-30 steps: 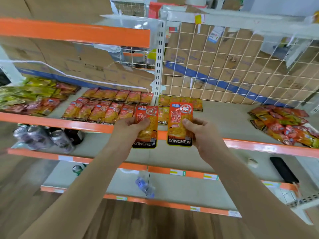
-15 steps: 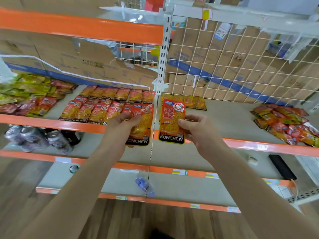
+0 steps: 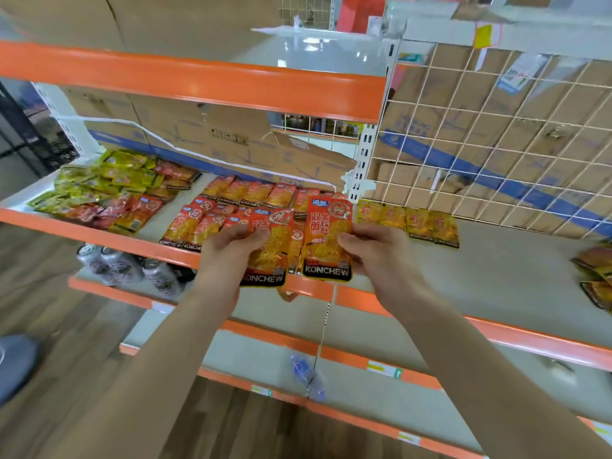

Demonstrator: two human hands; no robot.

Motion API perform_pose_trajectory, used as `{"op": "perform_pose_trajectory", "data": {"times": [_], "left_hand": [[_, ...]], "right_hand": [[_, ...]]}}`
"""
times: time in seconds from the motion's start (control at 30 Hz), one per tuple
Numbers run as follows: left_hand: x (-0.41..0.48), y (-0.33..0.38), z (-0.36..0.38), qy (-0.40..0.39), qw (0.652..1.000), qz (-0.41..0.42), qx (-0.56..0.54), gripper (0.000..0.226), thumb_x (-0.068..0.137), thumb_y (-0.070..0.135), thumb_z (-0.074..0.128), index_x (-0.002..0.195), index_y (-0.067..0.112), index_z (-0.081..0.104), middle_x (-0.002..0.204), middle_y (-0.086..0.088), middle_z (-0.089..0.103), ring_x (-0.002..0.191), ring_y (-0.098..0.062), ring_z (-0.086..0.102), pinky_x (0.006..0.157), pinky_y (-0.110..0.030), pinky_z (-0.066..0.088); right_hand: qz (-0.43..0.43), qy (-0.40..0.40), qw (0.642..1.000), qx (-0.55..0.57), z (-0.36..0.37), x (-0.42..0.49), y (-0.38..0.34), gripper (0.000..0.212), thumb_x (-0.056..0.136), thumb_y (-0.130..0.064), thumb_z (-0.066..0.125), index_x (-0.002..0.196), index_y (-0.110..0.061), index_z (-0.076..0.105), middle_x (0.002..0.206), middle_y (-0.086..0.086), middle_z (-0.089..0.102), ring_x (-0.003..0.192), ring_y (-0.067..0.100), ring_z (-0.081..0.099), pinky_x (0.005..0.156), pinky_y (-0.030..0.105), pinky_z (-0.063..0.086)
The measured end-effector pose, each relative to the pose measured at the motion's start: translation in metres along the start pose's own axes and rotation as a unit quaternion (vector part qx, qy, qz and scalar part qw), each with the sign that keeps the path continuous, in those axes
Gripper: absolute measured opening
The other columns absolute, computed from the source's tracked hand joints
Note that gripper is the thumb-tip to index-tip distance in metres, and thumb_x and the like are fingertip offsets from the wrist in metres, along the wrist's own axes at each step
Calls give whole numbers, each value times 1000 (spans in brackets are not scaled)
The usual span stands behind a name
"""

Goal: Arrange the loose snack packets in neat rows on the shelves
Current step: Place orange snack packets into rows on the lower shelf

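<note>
Shelf edge: each hand pinches one packet, side by side.

Silver cans crowd the lower tier, cardboard boxes behind, white wire grid rightward.

"KONCHEW" stands in white letters on the black bottom band of the right-hand packet. The left-hand packet shows "ONCHEW", its first letter covered. The same brand appears smaller on the shelved packets; their other print is illegible.
</note>
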State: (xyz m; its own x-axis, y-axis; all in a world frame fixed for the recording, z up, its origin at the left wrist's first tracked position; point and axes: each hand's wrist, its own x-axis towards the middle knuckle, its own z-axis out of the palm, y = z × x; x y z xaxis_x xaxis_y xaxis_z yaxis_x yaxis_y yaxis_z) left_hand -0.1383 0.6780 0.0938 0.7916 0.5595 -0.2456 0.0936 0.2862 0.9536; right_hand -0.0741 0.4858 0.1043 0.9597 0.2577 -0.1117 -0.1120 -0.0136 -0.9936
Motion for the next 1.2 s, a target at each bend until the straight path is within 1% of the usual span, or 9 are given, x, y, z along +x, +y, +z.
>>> {"op": "perform_pose_trajectory", "data": {"times": [0.17, 0.33, 0.47, 0.53, 0.67, 0.83, 0.97, 1.13, 1.2], "left_hand": [[11, 1, 5, 5, 1000, 16, -20, 20, 82, 10, 79, 92, 17, 63, 75, 0, 71, 72, -19, 68, 83, -40, 55], [24, 4, 4, -20, 1000, 17, -17, 16, 85, 8, 76, 94, 14, 64, 66, 5, 73, 61, -13, 71, 67, -31, 52], [38, 11, -6, -49, 999, 21, -1, 12, 88, 7, 72, 88, 17, 64, 65, 5, 73, 59, -13, 71, 61, -29, 52], [46, 16, -16, -60, 998, 30, 8, 14, 89, 6, 70, 83, 18, 65, 64, 6, 72, 58, -11, 70, 63, -28, 53], [67, 32, -48, -60, 997, 34, 24, 18, 89, 5, 70, 78, 18, 66, 63, 5, 71, 60, -13, 69, 68, -32, 53], [99, 48, -92, -77, 996, 22, 34, 10, 88, 8, 72, 82, 16, 69, 75, -4, 74, 71, -25, 71, 71, -37, 58], [121, 54, -123, -94, 995, 10, 32, 6, 89, 11, 71, 92, 16, 68, 82, -4, 77, 82, -28, 75, 76, -41, 59], [147, 60, -156, -94, 995, -2, 18, 6, 87, 13, 74, 89, 18, 70, 91, -8, 77, 92, -33, 74, 91, -52, 57], [160, 59, -166, -84, 996, 5, 28, 5, 86, 17, 76, 88, 18, 72, 89, -5, 78, 91, -29, 74, 93, -51, 56]], "right_hand": [[-2, 5, 1000, -19, -2, 17, -1, 11, 91, -3, 66, 84, -8, 74, 92, 12, 75, 87, 26, 73, 86, 44, 60], [-3, 6, 999, -40, 8, 22, -2, 10, 91, -1, 64, 86, 1, 72, 83, 8, 73, 79, 22, 73, 85, 48, 60], [-4, 23, 998, -59, 26, 32, 0, 9, 89, -6, 68, 82, -4, 74, 93, 20, 73, 95, 41, 69, 88, 61, 54], [6, 42, 997, -65, 41, 38, 1, 12, 88, -8, 69, 78, -9, 74, 91, 19, 74, 92, 41, 70, 88, 55, 57], [14, 89, 993, -75, 78, 49, 0, 16, 88, -13, 70, 72, -13, 70, 74, 12, 64, 71, 30, 59, 63, 43, 47], [14, 120, 990, -69, 130, 57, -3, 19, 89, -16, 70, 71, -17, 72, 74, 8, 70, 68, 30, 64, 65, 43, 50], [3, 112, 992, -51, 166, 57, -3, 24, 91, -9, 68, 69, -15, 69, 63, -5, 67, 62, 15, 64, 66, 36, 53], [11, 114, 991, -64, 208, 60, -2, 15, 91, -15, 69, 88, -1, 72, 84, 21, 69, 84, 34, 69, 82, 44, 58], [17, 111, 991, -74, 220, 62, -1, 23, 92, -15, 67, 96, 8, 68, 89, 29, 64, 81, 32, 65, 76, 39, 56]]}}
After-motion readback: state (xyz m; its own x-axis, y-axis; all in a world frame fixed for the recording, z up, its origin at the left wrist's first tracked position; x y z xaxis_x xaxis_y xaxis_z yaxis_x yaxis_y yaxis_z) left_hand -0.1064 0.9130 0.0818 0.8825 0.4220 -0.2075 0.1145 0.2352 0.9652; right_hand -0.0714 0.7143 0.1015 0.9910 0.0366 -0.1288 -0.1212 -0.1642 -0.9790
